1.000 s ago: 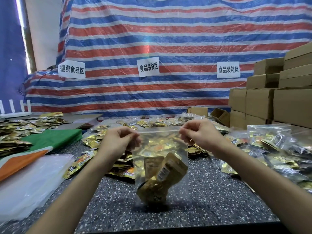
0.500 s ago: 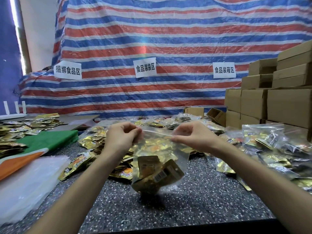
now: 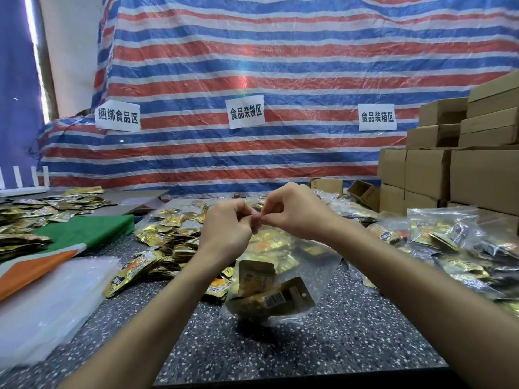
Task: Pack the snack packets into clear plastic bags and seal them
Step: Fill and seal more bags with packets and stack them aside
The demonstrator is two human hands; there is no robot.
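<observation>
- Tabletop (image 3: 309, 349), speckled grey. A stack of empty clear bags (image 3: 47, 301) lies near left, so more packing likely remains.
- Clear plastic bag (image 3: 320, 265) hangs from both hands over the tabletop. A few gold snack packets (image 3: 266, 297) sit at its bottom, and filling looks done.
- Left hand (image 3: 227, 231) and right hand (image 3: 295, 211) meet at the bag's top edge, both pinching it. Sealing seems underway, though the closure is hidden.
- Loose packets (image 3: 168, 240) heaped behind, unpacked.
- Filled bags (image 3: 443, 228) piled right, with cardboard boxes (image 3: 463, 175) beyond.
</observation>
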